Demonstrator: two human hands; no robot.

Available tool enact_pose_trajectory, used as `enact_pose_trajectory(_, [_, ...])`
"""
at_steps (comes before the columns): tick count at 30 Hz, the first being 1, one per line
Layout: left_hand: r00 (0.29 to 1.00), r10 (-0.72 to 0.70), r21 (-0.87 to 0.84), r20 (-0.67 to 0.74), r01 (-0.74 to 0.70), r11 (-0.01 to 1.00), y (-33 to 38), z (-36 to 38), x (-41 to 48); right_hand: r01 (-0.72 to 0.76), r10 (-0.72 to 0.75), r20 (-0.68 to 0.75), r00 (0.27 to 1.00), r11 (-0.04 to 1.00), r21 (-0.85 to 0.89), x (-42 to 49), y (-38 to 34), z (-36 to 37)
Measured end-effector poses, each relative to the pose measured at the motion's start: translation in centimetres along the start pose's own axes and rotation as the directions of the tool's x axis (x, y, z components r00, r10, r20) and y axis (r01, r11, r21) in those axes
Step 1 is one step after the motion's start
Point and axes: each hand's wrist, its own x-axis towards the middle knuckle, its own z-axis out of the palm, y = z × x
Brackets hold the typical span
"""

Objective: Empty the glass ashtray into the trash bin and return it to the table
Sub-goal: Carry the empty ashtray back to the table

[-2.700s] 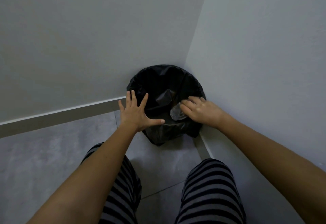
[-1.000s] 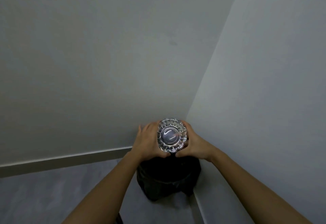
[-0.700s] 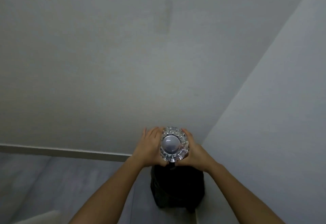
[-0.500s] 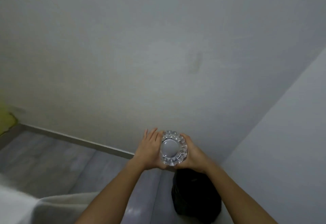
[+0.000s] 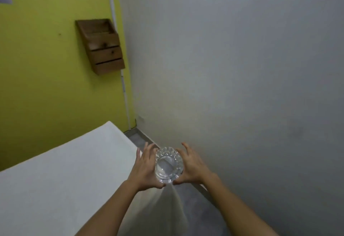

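The clear cut-glass ashtray (image 5: 168, 165) is held upright between both palms, in the air just past the right corner of the white-covered table (image 5: 55, 180). My left hand (image 5: 145, 168) presses its left side and my right hand (image 5: 191, 165) its right side, fingers spread. The bowl of the ashtray looks empty. The trash bin is out of view.
A grey wall (image 5: 232, 68) runs close on the right, with a narrow strip of grey floor (image 5: 197, 207) between it and the table. A wooden wall box with small drawers (image 5: 102, 46) hangs on the yellow-green wall (image 5: 37, 68) beyond the table.
The view has swung left from the bin corner to the table. Both hands carried the ashtray along; the black bin has dropped out of sight.
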Motion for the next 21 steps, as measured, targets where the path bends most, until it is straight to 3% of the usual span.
enact_pose_trajectory(5, [0.965, -0.261, 0.067, 0.017, 0.259, 0.964, -8.3, -4.4, -8.5, 0.221, -0.219, 0.105, 0.97, 0.975, -0.015, 4.2, -11.5, 3.3])
enact_pose_trajectory(10, [0.878, -0.478, 0.111, 0.004, 0.475, 0.873, -16.5, -7.9, -19.2, 0.388, -0.385, 0.178, 0.906, 0.921, 0.016, 6.3, -24.2, 8.8])
enact_pose_trajectory(18, [0.756, -0.653, 0.171, 0.046, 0.638, 0.751, -27.1, -12.4, -36.4, 0.503, -0.504, 0.321, 0.802, 0.859, 0.094, 5.2, -43.1, 19.1])
enact_pose_trajectory(21, [0.734, -0.676, 0.162, 0.065, 0.661, 0.733, -28.6, -12.5, -38.9, 0.512, -0.508, 0.342, 0.791, 0.855, 0.087, 4.9, -45.7, 20.8])
